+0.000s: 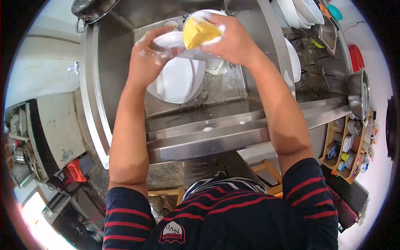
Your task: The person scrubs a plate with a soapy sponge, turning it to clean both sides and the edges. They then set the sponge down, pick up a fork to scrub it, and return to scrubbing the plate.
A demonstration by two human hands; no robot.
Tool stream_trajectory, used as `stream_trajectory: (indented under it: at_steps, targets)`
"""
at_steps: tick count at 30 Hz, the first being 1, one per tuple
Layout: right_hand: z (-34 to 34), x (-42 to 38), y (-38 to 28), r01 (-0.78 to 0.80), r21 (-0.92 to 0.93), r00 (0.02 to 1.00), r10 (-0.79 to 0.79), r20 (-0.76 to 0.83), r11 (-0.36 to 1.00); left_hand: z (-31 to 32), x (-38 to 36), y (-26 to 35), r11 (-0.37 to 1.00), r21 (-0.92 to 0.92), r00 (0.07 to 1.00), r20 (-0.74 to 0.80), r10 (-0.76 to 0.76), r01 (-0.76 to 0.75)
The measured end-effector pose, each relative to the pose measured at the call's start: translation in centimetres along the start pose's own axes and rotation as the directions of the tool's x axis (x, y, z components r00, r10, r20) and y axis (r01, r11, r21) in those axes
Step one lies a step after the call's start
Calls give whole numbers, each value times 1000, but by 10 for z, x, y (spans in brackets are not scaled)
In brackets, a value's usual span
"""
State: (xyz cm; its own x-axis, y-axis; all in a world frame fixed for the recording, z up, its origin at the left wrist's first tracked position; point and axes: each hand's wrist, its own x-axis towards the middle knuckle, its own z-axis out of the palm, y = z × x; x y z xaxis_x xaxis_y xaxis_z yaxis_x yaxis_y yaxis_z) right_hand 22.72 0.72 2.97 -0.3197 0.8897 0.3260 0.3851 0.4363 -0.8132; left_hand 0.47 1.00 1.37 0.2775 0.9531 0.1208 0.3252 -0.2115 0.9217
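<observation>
Above the metal sink (225,98), my left hand (151,58) grips a white dish (168,40) by its side, with suds on the fingers. My right hand (233,39) is closed on a yellow sponge (200,33), which is foamy and touches or overlaps the dish's right part. Behind the sponge a white rim shows, and I cannot tell whether it belongs to the same dish. Lower down, a stack of white plates (176,79) lies on the sink bottom. Partly hidden behind my hands are other dishes in the basin.
A dark pot (92,9) stands at the sink's upper left corner. White bowls (287,12) and a metal tray (328,37) are on the rack at right. A steel bowl (359,93) is at the far right edge. The sink's front rim (208,146) runs below my forearms.
</observation>
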Motion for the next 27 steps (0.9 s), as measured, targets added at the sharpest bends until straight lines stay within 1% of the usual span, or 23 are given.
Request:
stream_trajectory:
  at_steps: [1, 2, 3, 4, 5, 6, 7, 9, 10, 11, 12, 13, 15, 16, 17, 18, 19, 21, 22, 24, 25, 27]
  targets:
    - [-2, -1, -5, 1, 0, 1000, -1, -1, 1000, 4, 0, -3, 989, 29, 979, -147, 144, -142]
    - [-4, -2, -9, -90, 68, 996, 92, -18, 994, 5, 3, -6, 987, -14, 970, -185, 157, -163]
    - [-5, -2, -12, -179, 136, 982, 184, -29, 974, 3, 5, -9, 986, -14, 970, -186, 159, -164]
    - [-3, -2, -6, -177, 134, 983, 182, -30, 975, 0, 7, -12, 979, -203, 982, -189, -11, -28]
    - [2, -1, 0, -217, 427, 955, 281, -95, 878, -2, 8, -12, 917, -385, 971, -159, -178, 105]
    - [5, 0, 6, -207, 682, 913, 390, -123, 701, 0, 8, -11, 872, -471, 952, -181, -245, 135]
    - [6, 0, 11, -206, 680, 914, 386, -123, 704, -1, 8, -11, 872, -472, 952, -185, -243, 130]
    - [8, 3, 11, -163, 698, 887, 414, -206, 697, -4, 4, -5, 879, -446, 968, -95, -232, 167]
    - [9, 5, 10, -163, 697, 887, 413, -206, 699, -3, 3, -2, 879, -448, 968, -96, -231, 165]
    - [11, 5, 9, -152, 557, 883, 365, -294, 816, -2, 2, 3, 874, -470, 979, -82, -187, 128]
    - [12, 5, 7, -144, 398, 878, 303, -372, 906, 0, 0, 7, 866, -492, 987, -68, -144, 92]
    - [14, 5, 5, -145, 397, 877, 304, -372, 906, 0, -2, 12, 865, -494, 987, -67, -144, 93]
    - [16, 5, 1, -104, 300, 876, 230, -424, 948, 2, -7, 19, 928, -347, 990, 11, -139, 134]
    - [15, 5, -1, -107, 300, 876, 233, -423, 948, 4, -11, 22, 927, -348, 990, 12, -142, 137]
    - [14, 6, -3, -74, 76, 886, 100, -454, 994, 7, -14, 25, 941, -286, 983, 81, -165, 181]
    - [12, 7, -5, -37, -152, 890, -37, -454, 988, 9, -16, 27, 950, -220, 970, 149, -191, 221]
    - [11, 7, -8, -38, -151, 891, -35, -453, 988, 8, -15, 25, 950, -220, 970, 150, -193, 223]
    - [10, 7, -13, 61, -275, 893, -176, -415, 959, 3, -11, 19, 933, -281, 965, 198, -172, 224]
    - [11, 8, -11, 62, -274, 893, -176, -415, 960, 1, -10, 15, 933, -280, 965, 197, -172, 224]
    - [15, 11, -7, 158, -333, 864, -293, -409, 930, -2, -8, 4, 988, -98, 955, 285, -85, 117]
    - [16, 11, -6, 157, -332, 865, -292, -409, 930, 0, -9, -1, 988, -98, 955, 285, -86, 118]
    - [22, 9, -16, 271, -414, 905, -377, -199, 869, 6, -11, -5, 994, -48, 919, 388, -74, 100]
